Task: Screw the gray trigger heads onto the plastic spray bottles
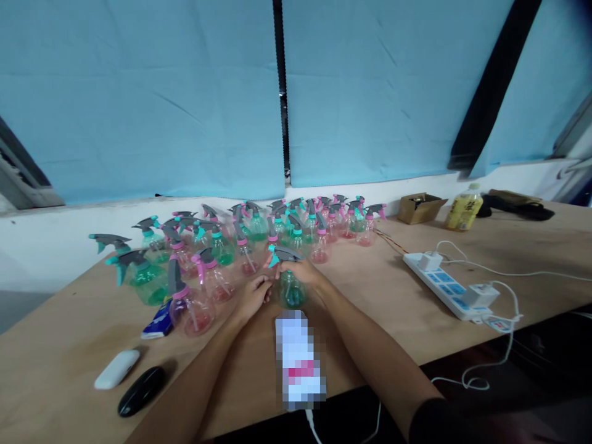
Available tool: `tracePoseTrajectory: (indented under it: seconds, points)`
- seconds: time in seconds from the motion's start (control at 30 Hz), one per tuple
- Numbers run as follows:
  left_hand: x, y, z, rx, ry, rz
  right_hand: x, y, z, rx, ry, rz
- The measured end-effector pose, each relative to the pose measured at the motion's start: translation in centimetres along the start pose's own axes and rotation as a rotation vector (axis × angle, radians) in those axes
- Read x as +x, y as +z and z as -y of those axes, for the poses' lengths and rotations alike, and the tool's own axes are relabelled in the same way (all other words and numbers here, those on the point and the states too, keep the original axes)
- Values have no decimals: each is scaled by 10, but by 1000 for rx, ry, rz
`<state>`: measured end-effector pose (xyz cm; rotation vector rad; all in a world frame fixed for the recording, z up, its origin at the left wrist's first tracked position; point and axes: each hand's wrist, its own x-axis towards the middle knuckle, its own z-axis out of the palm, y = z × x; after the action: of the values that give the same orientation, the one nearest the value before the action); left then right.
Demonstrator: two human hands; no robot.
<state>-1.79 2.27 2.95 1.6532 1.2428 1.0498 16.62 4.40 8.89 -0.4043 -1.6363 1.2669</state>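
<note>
Trigger [274, 256]: best left unsqueezed, with the green bottle [292, 297] steadied upright by its neck and the second hand bracing its round body.
Right hand [301, 270]: fingers wrapped closely about the neck, beneath the gray spray head [287, 253].
Left hand [254, 296]: fingers curled beside the bottle; any hold or touch is hidden.
Counter [83, 327]: green bottle near the front edge, just beyond a phone [300, 357].

Blue curtains [161, 98] hang wide in front of me, split by dark gaps [494, 80], over a low white wall [50, 246]; the brown worktop [379, 296] stands just before it in soft light.
</note>
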Motion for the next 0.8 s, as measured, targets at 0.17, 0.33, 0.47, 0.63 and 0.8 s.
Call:
tracePoseTrajectory:
  seconds: [0.17,0.33,0.47,0.63,0.8]
  points:
    - [-2,0,-4,0,-13,16,0,2,1,24,50,-38]
    - [-3,1,-11,33,-4,20,-1,5,5,-6,44,-67]
    - [-4,1,-14,65,-6,24,0,5,3,20,17,-58]
    - [-3,0,-9,49,-6,35,1,3,-1,28,24,-45]
    - [-2,1,-6,11,1,36,0,4,1,5,56,-45]
